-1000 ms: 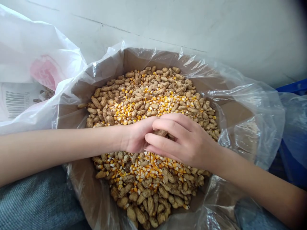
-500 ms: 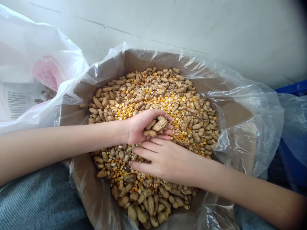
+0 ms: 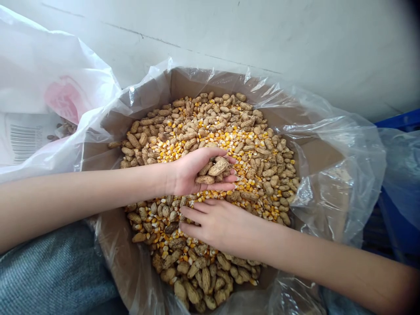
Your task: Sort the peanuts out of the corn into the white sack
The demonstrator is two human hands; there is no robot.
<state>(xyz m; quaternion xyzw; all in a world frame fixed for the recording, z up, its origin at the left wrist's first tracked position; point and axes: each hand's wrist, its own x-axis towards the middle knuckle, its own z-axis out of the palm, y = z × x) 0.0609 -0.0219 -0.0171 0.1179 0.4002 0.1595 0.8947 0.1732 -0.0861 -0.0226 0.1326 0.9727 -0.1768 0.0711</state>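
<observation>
And the right hand [image 3: 219, 225] has slid down towards the person, opening a gap below the left hand [image 3: 187, 173], which has barely budged! The left is palm up, cupped around a handful of peanuts [image 3: 218, 167] in their shells, over the middle of the heap. The right is palm down and low, fingers spread, its underside hidden, so whether anything sits beneath it I can't tell. All around lie more peanuts and loose corn kernels [image 3: 229, 138], inside a cardboard box [image 3: 193, 78] draped with a clear plastic liner [image 3: 354, 166].

The gathering looks to be the work here. Good form, I'd say: keep that left palm level, thumb and fingers curled as a rim, pinch pods singly, leave kernels behind, and don't overfill, because the top pods look ready to roll.
</observation>
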